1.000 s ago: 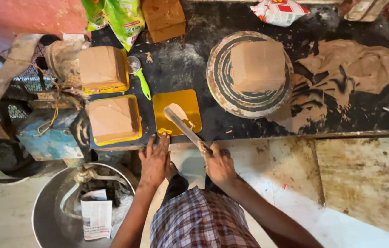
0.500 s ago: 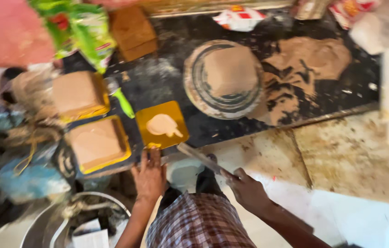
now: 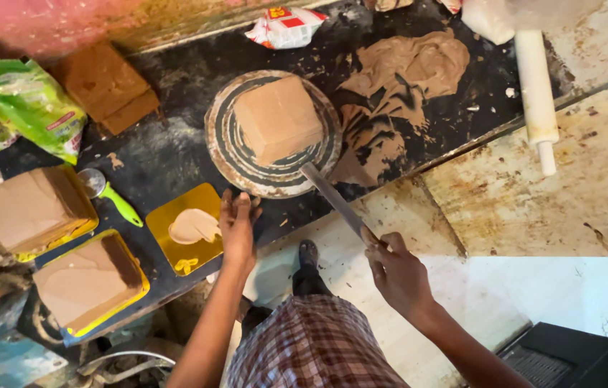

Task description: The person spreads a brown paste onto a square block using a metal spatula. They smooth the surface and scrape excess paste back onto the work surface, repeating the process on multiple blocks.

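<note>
Change: spatula (image 3: 332, 200) has left the gold board (image 3: 183, 228); half a second back its blade lay by the dab of frosting (image 3: 193, 225) there, now its tip rests at the near rim of the turntable (image 3: 226, 147). Left hand has shifted from the board's edge to the counter just below the turntable. Reads as work passing from the board to the cake.
Cake: square block (image 3: 279, 118), tan frosting, sits centred on the turntable, on the black counter (image 3: 167, 162).
Right hand (image 3: 398, 276): fingers curled shut around the spatula handle, wrist low, blade angled up and left toward the cake.
Left hand (image 3: 237, 228): fingers straight and close together, palm down, tips at the turntable's rim; holds nothing.
Left side: two more frosted blocks (image 3: 36, 208) (image 3: 87, 282) on yellow boards; green-handled tool (image 3: 108, 194) between them and the gold board.
Beyond: smeared heap of frosting (image 3: 397, 86) right of the turntable; white rolling pin (image 3: 538, 93) farther right.
</note>
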